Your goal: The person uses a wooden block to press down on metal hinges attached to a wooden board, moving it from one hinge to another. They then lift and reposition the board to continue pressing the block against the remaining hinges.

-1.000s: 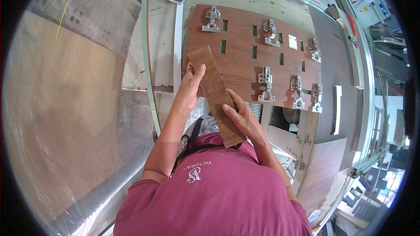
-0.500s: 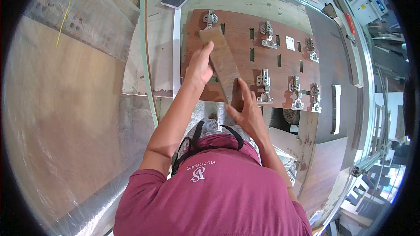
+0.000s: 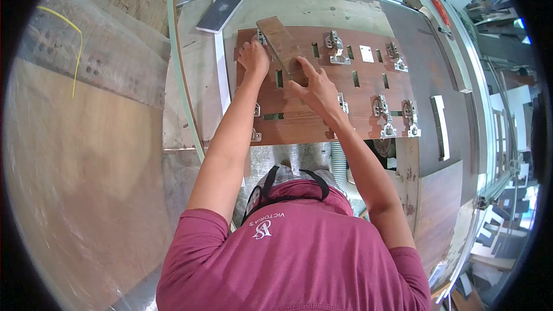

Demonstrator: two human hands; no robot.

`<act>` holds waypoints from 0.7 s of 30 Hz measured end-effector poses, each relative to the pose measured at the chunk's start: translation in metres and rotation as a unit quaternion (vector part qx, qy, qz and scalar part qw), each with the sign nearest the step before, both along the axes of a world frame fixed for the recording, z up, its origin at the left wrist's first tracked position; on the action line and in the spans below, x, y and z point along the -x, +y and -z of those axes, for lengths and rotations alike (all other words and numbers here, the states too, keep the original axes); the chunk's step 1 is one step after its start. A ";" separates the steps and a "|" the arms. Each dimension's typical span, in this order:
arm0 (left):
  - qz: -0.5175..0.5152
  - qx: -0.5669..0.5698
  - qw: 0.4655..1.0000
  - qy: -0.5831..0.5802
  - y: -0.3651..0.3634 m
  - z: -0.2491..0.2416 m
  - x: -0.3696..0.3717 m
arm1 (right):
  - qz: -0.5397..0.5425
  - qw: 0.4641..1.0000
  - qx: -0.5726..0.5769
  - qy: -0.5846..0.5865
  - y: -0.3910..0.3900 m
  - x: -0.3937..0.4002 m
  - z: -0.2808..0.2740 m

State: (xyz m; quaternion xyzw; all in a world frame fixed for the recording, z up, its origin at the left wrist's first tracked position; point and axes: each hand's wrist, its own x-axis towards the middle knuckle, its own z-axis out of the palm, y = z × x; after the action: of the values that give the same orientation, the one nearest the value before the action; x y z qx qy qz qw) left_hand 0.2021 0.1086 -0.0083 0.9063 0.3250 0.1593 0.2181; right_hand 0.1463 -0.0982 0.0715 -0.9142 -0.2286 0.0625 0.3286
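Note:
My left hand [image 3: 254, 59] is curled over a metal cabinet hinge [image 3: 261, 37] near the far left corner of a reddish-brown wooden panel [image 3: 322, 131]. The hinge is partly hidden by that hand. My right hand [image 3: 318, 91] grips the near end of a short brown wooden strip [image 3: 279, 39] between thumb and fingers. The strip slants above the panel, its far end beside the hinge. Other metal hinges lie on the panel, among them one at the far middle [image 3: 336, 48] and one at the near right [image 3: 384, 116]. Dark slots are cut through the panel.
A small white plate [image 3: 366, 53] lies on the panel. Beyond the left corner rests a dark board [image 3: 224, 10]. A white strip [image 3: 440, 126] sits to the right, near a red-handled tool [image 3: 442, 12]. Plastic-wrapped wooden sheets [image 3: 86, 178] stand at left.
My left hand has let go of the wooden strip and moved to the hinge at the far left. The right hand has carried the strip farther forward. The view has shifted slightly.

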 end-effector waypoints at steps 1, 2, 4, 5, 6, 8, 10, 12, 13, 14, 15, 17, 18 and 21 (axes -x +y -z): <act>0.003 -0.001 1.000 0.000 -0.002 -0.002 0.001 | 0.003 1.000 -0.001 0.000 0.002 -0.001 0.000; 0.007 -0.002 1.000 0.001 -0.004 -0.004 0.004 | 0.010 1.000 0.014 0.010 0.005 -0.002 -0.001; 0.010 -0.003 1.000 0.002 -0.004 -0.002 0.003 | 0.016 0.999 0.027 0.021 0.007 -0.003 -0.001; 0.004 -0.013 1.000 -0.004 -0.004 -0.001 0.003 | 0.016 0.999 0.029 0.025 0.007 -0.003 0.001; -0.002 -0.023 1.000 -0.011 -0.003 0.000 0.002 | 0.015 0.999 0.030 0.028 0.008 -0.004 0.002; -0.009 -0.021 1.000 -0.020 -0.004 0.003 0.002 | 0.012 0.999 0.029 0.025 0.008 -0.005 0.005; -0.012 -0.017 0.999 -0.031 -0.007 0.000 0.002 | 0.012 0.999 0.030 0.021 0.006 -0.007 0.007; -0.018 -0.013 1.000 -0.009 -0.008 -0.002 0.003 | 0.003 0.999 0.035 0.022 0.006 -0.008 0.008; -0.018 -0.013 1.000 -0.010 -0.008 -0.003 0.002 | 0.004 0.999 0.035 0.021 0.006 -0.008 0.007; -0.015 0.002 1.000 0.002 -0.008 -0.004 0.002 | 0.004 0.999 0.038 0.020 0.005 -0.008 0.007; -0.013 0.016 1.000 0.014 -0.008 -0.005 0.002 | 0.003 0.999 0.041 0.020 0.005 -0.008 0.006; -0.012 0.017 1.000 0.016 -0.008 -0.007 0.002 | 0.004 0.999 0.042 0.020 0.005 -0.008 0.005; -0.011 0.018 1.000 0.018 -0.008 -0.007 0.003 | 0.003 0.999 0.042 0.020 0.005 -0.008 0.006; -0.008 0.010 1.000 0.021 -0.007 -0.006 0.003 | 0.001 0.999 0.039 0.027 0.005 -0.009 0.010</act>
State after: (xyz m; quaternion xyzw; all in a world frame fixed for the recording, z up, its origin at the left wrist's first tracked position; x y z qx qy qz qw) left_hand 0.1993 0.1012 -0.0025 0.9048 0.3380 0.1387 0.2189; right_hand 0.1549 -0.0930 0.0616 -0.9244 -0.2163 0.0960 0.2990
